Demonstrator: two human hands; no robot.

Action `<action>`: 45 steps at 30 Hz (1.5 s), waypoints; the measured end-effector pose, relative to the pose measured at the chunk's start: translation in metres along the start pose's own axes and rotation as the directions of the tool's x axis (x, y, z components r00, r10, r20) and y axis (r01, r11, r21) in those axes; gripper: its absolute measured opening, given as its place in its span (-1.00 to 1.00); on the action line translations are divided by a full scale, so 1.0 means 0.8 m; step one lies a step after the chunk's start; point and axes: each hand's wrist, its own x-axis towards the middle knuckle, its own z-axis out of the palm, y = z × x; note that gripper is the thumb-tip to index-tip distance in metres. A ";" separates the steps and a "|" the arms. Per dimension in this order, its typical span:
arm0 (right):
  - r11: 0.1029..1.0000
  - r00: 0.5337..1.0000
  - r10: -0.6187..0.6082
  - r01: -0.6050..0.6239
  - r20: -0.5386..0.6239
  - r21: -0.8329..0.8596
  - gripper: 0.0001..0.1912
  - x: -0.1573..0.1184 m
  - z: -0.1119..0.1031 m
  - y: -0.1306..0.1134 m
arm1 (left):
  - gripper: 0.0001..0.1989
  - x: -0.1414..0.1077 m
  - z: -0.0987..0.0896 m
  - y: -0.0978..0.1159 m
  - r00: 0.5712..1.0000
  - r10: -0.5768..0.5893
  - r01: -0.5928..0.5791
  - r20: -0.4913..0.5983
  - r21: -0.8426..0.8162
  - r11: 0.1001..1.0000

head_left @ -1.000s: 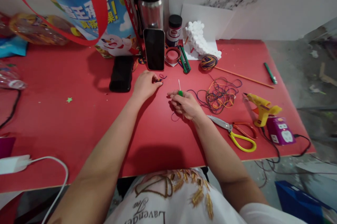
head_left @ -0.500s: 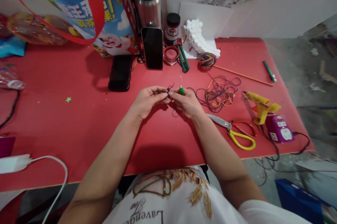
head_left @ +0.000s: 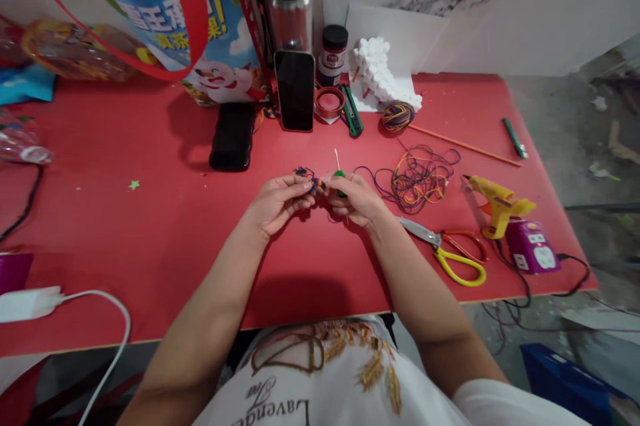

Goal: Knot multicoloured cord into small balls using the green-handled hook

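My left hand [head_left: 283,201] pinches a small multicoloured crocheted piece [head_left: 316,187] between thumb and fingers, just above the red table. Close beside it, my right hand [head_left: 356,198] is closed around the green handle of a crochet hook [head_left: 339,169], its thin metal shaft pointing up and away. The right fingertips also meet the right edge of the crocheted piece. Multicoloured yarn [head_left: 417,179] lies in a loose tangle to the right of my right hand, and a strand runs from it toward that hand. A wound yarn ball [head_left: 397,117] rests farther back.
Scissors [head_left: 445,249] with red and yellow handles lie right of my forearm, near a yellow glue gun [head_left: 497,203] and a purple power box [head_left: 533,246]. Behind are two phones, one upright [head_left: 295,91] and one flat [head_left: 231,137], a steel flask [head_left: 289,13] and a green cutter [head_left: 352,111].
The crocheted piece shows more between my hands, its left end turned up. My right hand has tilted the hook to the left. The whole view has shifted slightly.
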 end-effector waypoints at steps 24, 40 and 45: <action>1.000 0.999 0.007 -0.006 -0.038 0.012 -0.62 0.001 0.001 0.006 | -0.64 -0.004 0.003 -0.015 0.984 0.168 -0.166 -0.060 0.043 0.985; 0.984 0.945 -0.153 0.174 -0.290 0.048 -0.77 0.011 -0.007 0.003 | -0.79 0.062 0.014 0.004 0.860 0.506 -0.446 -0.069 0.382 0.809; 0.982 0.938 -0.152 0.179 -0.311 0.059 -0.80 0.014 -0.012 0.001 | -0.85 0.115 -0.002 0.023 0.825 0.562 -0.412 -0.059 0.618 0.670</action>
